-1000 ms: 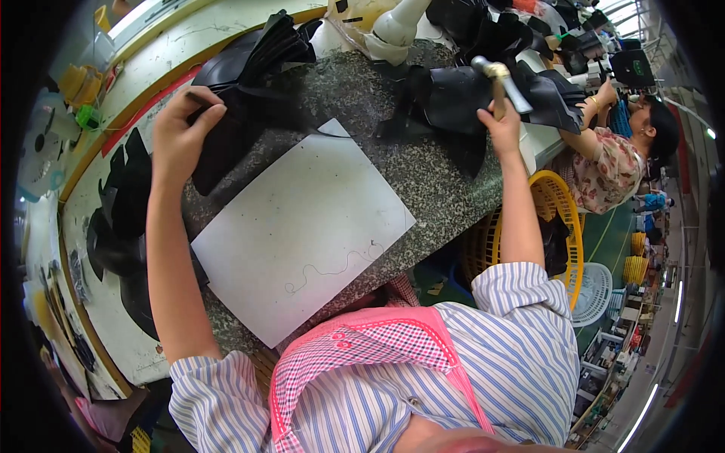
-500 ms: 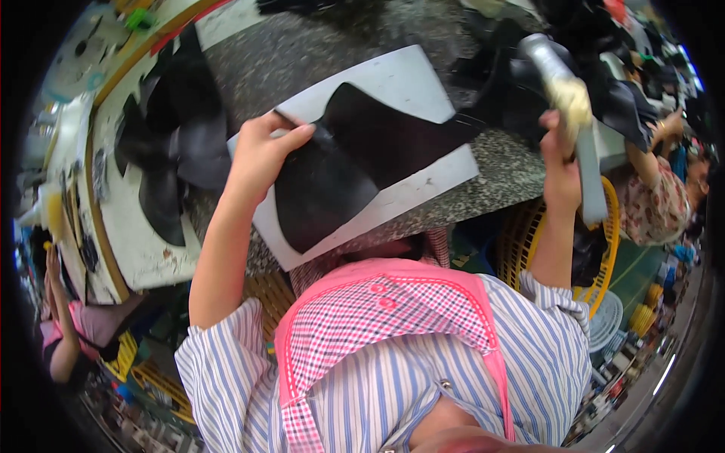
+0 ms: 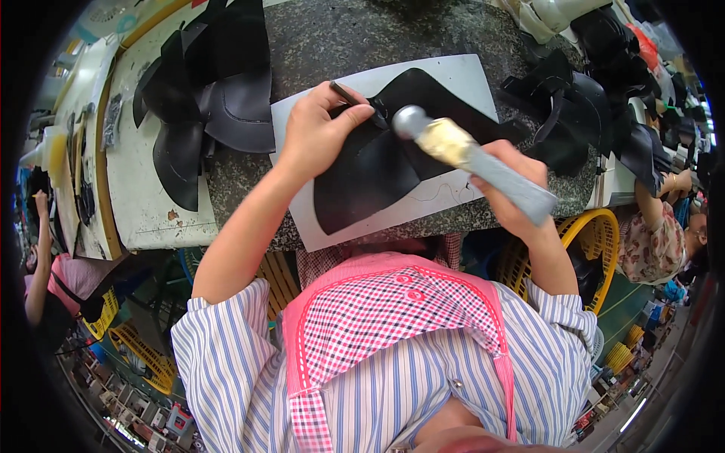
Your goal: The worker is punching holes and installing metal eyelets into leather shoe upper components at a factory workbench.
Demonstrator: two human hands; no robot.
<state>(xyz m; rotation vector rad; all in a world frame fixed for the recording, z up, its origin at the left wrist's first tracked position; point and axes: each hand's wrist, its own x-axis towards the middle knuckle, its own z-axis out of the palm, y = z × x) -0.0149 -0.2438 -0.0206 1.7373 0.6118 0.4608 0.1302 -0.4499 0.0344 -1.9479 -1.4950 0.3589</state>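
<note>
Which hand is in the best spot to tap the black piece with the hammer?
Probably the right hand: it grips the hammer, whose round end appears over the black piece. The left hand is busy at that piece's narrow middle, pinching a thin dark strip.

The view looks from the wearer's head, steeply down and a little forward onto the sheet (image 3: 467, 84); it is near, with the left hand (image 3: 313, 136) and right hand (image 3: 504, 205) large around the sheet's left and right edges; the apron (image 3: 404, 309) fills the foreground below the sheet; the fisheye reaches wide, past the basket (image 3: 609, 241) right of the sheet, curving the far surroundings toward a dark rim.
</note>
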